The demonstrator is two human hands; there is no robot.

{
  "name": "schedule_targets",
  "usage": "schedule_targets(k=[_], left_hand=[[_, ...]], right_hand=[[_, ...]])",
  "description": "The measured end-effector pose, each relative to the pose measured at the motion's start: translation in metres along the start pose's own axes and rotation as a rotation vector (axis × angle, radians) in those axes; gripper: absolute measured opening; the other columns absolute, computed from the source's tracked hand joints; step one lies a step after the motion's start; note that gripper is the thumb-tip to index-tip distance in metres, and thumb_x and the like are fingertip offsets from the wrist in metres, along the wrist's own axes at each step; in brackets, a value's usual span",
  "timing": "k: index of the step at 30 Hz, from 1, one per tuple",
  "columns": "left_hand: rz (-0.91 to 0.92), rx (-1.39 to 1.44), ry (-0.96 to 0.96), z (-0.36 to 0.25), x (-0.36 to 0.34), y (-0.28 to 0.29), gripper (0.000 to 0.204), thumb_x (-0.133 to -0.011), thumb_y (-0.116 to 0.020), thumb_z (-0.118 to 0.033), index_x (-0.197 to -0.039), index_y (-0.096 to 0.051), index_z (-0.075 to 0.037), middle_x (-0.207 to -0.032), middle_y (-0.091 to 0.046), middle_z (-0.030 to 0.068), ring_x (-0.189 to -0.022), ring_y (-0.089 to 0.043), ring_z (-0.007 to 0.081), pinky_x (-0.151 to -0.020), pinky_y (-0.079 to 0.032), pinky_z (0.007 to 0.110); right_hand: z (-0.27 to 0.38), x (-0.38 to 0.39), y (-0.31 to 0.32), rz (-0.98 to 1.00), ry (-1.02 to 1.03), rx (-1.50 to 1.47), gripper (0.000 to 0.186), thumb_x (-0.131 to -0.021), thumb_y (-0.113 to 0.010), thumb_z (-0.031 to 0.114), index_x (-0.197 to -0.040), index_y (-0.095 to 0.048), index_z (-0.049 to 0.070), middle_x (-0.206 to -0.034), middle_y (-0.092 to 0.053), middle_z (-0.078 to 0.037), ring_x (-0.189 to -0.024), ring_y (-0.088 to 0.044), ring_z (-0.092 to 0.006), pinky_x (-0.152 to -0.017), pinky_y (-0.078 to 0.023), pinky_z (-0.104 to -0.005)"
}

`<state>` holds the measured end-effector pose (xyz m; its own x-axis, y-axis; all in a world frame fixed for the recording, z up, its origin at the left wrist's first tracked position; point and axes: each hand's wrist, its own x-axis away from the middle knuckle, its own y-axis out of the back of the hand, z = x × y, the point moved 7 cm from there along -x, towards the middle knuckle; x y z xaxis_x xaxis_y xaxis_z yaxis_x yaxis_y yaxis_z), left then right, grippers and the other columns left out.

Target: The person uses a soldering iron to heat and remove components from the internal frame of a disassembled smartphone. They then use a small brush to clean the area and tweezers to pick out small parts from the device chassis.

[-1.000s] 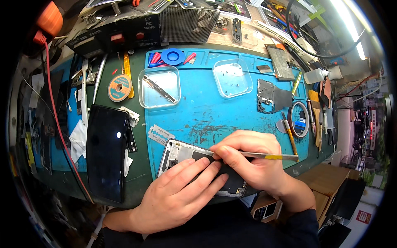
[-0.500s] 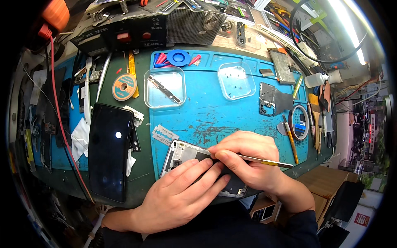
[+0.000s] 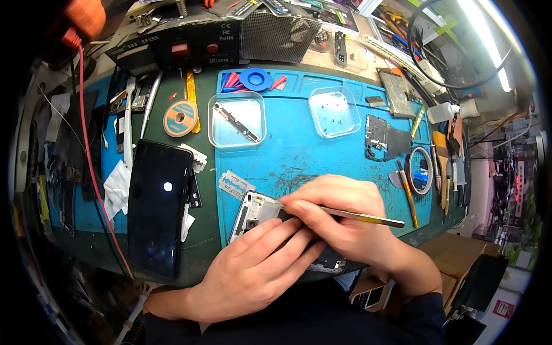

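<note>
An opened phone body (image 3: 261, 204), with its pale inner frame and a camera module showing, lies tilted at the near edge of the blue mat. Across it rests my left hand (image 3: 259, 264), fingers stretched out and its thumb hidden. My right hand (image 3: 339, 215) pinches a slim flat metal tool (image 3: 374, 218), whose back end sticks out to the right. The tool's tip is hidden by my fingers at the phone's far edge. Most of the phone's middle is covered by my hands. Just beyond its top left corner lies a razor blade (image 3: 236, 185).
A dark-screened phone (image 3: 160, 210) lies to the left. Clear trays hold a metal strip (image 3: 237, 123) and small screws (image 3: 330, 118). A wire spool (image 3: 180, 118) stands left. Rightward are a phone part (image 3: 376, 137), a tape ring (image 3: 428, 169) and brushes (image 3: 441, 167).
My right hand has slid left and slightly away along the phone's far edge with the metal tool. My left hand stays on the phone. The whole view has shifted slightly.
</note>
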<state>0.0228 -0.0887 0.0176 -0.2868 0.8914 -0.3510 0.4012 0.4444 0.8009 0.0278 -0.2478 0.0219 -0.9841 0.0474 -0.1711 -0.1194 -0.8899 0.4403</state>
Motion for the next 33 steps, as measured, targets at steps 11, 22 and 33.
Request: schedule_targets(k=[11, 22, 33], left_hand=[[-0.065, 0.068, -0.012, 0.002, 0.0, 0.0, 0.042, -0.082, -0.076, -0.009, -0.122, -0.079, -0.001, -0.13, -0.07, 0.0148, -0.128, -0.065, 0.0342, -0.106, -0.057, 0.049], [-0.092, 0.106, -0.035, 0.003, -0.001, -0.001, 0.039, -0.076, -0.076, -0.008, -0.114, -0.081, 0.0, -0.127, -0.07, 0.0157, -0.126, -0.065, 0.0373, -0.106, -0.058, 0.051], [-0.105, 0.083, -0.049, 0.002, -0.001, 0.0, 0.04, -0.076, -0.077, -0.008, -0.115, -0.081, 0.0, -0.127, -0.069, 0.0155, -0.127, -0.065, 0.036, -0.106, -0.058, 0.05]], right_hand=[[0.004, -0.01, -0.008, -0.031, 0.006, -0.005, 0.007, -0.096, -0.079, 0.006, -0.096, -0.08, -0.001, -0.088, -0.079, -0.013, -0.076, -0.077, -0.0293, -0.069, -0.061, -0.0373], [0.001, -0.017, -0.015, -0.026, -0.084, -0.021, 0.01, -0.097, -0.078, 0.01, -0.097, -0.08, 0.0, -0.087, -0.078, -0.015, -0.075, -0.077, -0.0302, -0.067, -0.06, -0.0363], [0.006, -0.02, -0.017, -0.006, -0.06, 0.011, 0.015, -0.099, -0.076, 0.012, -0.096, -0.08, -0.001, -0.088, -0.079, -0.016, -0.076, -0.077, -0.0291, -0.067, -0.06, -0.0376]])
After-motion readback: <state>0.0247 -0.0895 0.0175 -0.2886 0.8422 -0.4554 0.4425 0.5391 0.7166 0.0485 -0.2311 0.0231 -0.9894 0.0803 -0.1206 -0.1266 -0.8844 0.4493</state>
